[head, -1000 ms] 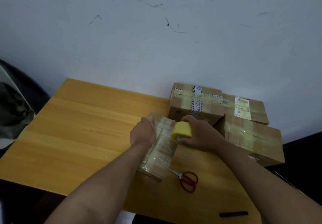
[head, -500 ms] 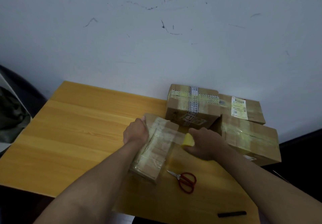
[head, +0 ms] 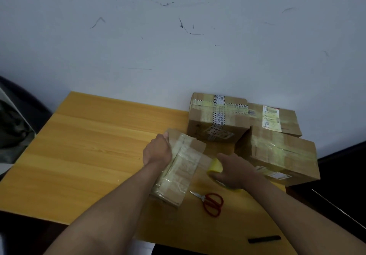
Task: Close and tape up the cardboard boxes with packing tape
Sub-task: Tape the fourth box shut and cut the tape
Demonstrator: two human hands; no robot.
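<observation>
A small flat cardboard box (head: 181, 167), heavily wrapped in clear tape, lies in the middle of the wooden table (head: 83, 151). My left hand (head: 157, 149) grips its far left edge. My right hand (head: 235, 170) grips a yellow roll of packing tape (head: 214, 166) just to the right of the box, low near the table. A strip of clear tape runs from the roll onto the box's right side.
Three taped cardboard boxes stand at the back right: one with printed tape (head: 217, 119), one with a label (head: 277, 119), one nearer (head: 281, 155). Red-handled scissors (head: 211, 203) lie in front of the small box. A black marker (head: 264, 239) lies near the front edge.
My right hand has carried the tape roll from on top of the box down and to the right, drawing tape over the box's right side. My left hand stays on the box.
</observation>
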